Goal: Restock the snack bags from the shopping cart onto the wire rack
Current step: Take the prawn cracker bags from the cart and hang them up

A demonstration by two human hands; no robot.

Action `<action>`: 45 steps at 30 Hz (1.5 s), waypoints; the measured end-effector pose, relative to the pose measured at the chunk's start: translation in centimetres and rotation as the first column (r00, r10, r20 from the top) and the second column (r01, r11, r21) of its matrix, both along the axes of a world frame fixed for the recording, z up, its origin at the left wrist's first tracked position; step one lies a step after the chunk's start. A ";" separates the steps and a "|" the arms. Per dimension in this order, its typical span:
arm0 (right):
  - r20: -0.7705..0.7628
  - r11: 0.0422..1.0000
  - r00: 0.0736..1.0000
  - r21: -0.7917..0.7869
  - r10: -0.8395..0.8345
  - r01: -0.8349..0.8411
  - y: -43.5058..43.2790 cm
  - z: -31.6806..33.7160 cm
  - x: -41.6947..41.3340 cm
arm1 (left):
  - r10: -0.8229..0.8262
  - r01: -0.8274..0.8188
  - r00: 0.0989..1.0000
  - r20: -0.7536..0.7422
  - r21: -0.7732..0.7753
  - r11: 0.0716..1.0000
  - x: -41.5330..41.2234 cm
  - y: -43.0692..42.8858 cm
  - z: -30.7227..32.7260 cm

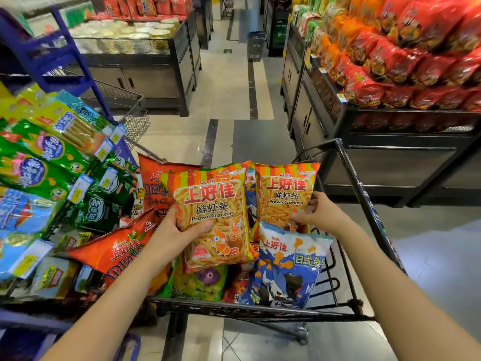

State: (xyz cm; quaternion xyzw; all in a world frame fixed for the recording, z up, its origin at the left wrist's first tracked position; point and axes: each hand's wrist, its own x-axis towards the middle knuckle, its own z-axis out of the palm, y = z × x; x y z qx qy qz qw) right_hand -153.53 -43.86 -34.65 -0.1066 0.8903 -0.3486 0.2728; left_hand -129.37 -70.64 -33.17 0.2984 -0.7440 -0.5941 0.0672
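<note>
left prawn-cracker bag (212,217): orange-striped, upright, raised over the pile | right prawn-cracker bag (286,196): same print, upright, just beside it | blue-white bag (289,264): leaning in shopping cart (260,310) | wire rack (136,126): left of cart, seemingly tiered, holding green snack bags (49,155)

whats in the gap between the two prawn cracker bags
In the head view, a blue snack bag shows between the left prawn cracker bag and the right prawn cracker bag.

Your one head camera is wide-angle and looks forward and down from close above the shopping cart (247,308). The wire rack (136,126) crowds your left edge, and the aisle floor (229,87) stretches ahead.
</note>
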 end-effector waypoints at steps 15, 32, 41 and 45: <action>0.095 0.966 0.990 -0.248 0.104 -0.077 -1.4 -1.4 -1.0 | -0.031 0.031 0.999 0.009 0.072 0.997 0.0 -2.0 -0.5; -0.154 0.865 0.984 -0.479 0.088 -0.152 -5.8 13.4 7.2 | 0.028 -0.006 0.967 -0.252 0.089 0.996 5.6 -8.0 10.1; -0.164 0.788 0.948 -0.527 0.274 -0.319 -13.4 14.8 11.1 | 0.243 -0.250 0.929 -0.280 0.013 0.968 16.2 -10.3 13.2; -0.152 0.720 0.887 -0.533 0.436 -0.445 -16.7 14.7 13.2 | 0.417 -0.432 0.863 -0.286 0.010 0.902 21.3 -8.3 13.6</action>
